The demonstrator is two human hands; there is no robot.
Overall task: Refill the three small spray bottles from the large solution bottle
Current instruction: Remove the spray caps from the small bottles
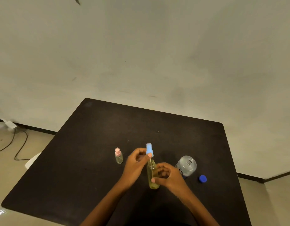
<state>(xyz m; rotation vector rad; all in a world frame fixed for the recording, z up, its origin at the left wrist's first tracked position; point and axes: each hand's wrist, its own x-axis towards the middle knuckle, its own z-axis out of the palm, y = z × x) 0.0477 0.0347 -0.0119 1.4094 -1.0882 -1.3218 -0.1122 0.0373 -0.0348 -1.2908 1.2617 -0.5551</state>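
A clear small spray bottle (152, 174) stands on the black table (92, 152) near the middle, and my right hand (168, 176) grips its body. My left hand (137, 162) pinches the blue spray head (149, 148), lifted just above the bottle's neck with its dip tube still reaching into the opening. A second small spray bottle with a pink spray head (119, 156) stands to the left, apart from my hands. The large clear solution bottle (186, 166) stands uncapped to the right. Its blue cap (202, 178) lies on the table beside it. A third small bottle is not visible.
The table's far edge runs close to a pale wall. Dark cables (18, 144) trail over the floor at the left, and a white object (32, 160) pokes out by the table's left edge.
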